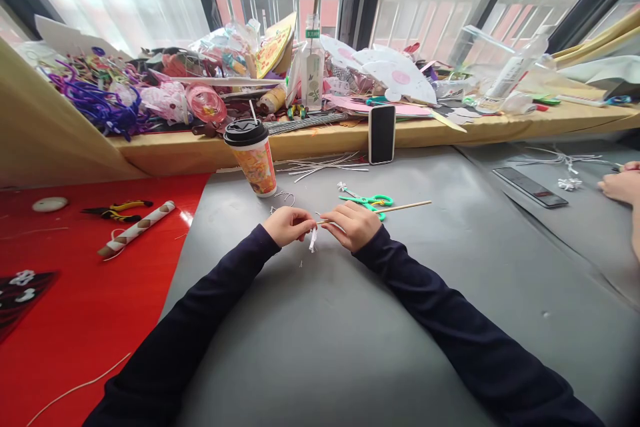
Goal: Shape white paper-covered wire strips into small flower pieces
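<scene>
Pinching white strip, hands hold stick.

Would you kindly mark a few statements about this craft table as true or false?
1. Both hands, left hand and right hand, pinch a thin wooden stick. True.
2. The lidded paper cup lies on its side. False: it stands upright.
3. The green scissors lie just beyond the right hand. True.
4. The phone lies flat on the red mat. False: it leans upright against the ledge.
</scene>
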`<state>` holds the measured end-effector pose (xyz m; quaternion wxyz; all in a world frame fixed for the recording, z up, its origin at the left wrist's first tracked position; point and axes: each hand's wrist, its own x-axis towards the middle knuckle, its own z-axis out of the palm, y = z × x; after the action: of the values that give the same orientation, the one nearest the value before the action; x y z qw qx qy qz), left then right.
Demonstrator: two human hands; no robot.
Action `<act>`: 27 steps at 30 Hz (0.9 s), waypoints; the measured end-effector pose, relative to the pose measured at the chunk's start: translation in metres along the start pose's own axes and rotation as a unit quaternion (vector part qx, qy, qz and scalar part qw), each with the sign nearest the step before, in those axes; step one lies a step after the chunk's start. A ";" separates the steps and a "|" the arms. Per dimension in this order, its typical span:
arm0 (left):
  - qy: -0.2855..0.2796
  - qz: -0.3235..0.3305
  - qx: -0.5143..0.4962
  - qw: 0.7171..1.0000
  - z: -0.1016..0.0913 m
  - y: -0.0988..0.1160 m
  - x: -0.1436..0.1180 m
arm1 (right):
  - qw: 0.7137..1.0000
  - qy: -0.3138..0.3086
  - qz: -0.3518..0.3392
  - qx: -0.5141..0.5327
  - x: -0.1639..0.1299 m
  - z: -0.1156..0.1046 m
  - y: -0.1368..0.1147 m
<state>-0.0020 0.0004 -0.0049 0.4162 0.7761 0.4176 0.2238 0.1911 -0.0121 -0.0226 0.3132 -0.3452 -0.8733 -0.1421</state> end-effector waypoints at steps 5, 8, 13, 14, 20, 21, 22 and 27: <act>0.005 0.001 0.015 1.000 0.002 -0.004 0.001 | 1.000 -0.021 0.012 -0.015 0.000 -0.002 -0.003; 0.010 0.001 0.018 1.000 0.003 -0.006 0.001 | 0.999 -0.017 0.018 -0.026 0.000 -0.002 -0.006; 0.037 0.004 0.014 0.999 0.005 -0.004 0.002 | 0.999 -0.011 0.033 -0.037 0.000 -0.003 -0.007; 0.044 0.004 0.007 0.999 0.005 -0.002 0.002 | 0.998 -0.007 0.039 -0.038 0.000 -0.003 -0.007; 0.061 -0.008 -0.078 0.995 0.008 0.007 0.002 | 0.997 0.012 0.069 -0.037 -0.001 -0.003 -0.005; 0.064 -0.014 -0.088 0.994 0.009 0.008 0.002 | 0.997 0.010 0.065 -0.036 -0.001 -0.002 -0.005; 0.067 -0.018 -0.096 0.993 0.009 0.009 0.002 | 0.997 0.007 0.062 -0.035 -0.002 -0.002 -0.005; 0.059 -0.008 -0.134 0.989 0.011 0.006 0.003 | 0.997 0.002 0.068 -0.028 -0.003 -0.002 -0.005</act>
<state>0.0104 -0.0044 -0.0059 0.4934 0.6951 0.4139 0.3195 0.1904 -0.0184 -0.0228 0.3142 -0.4123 -0.8427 -0.1454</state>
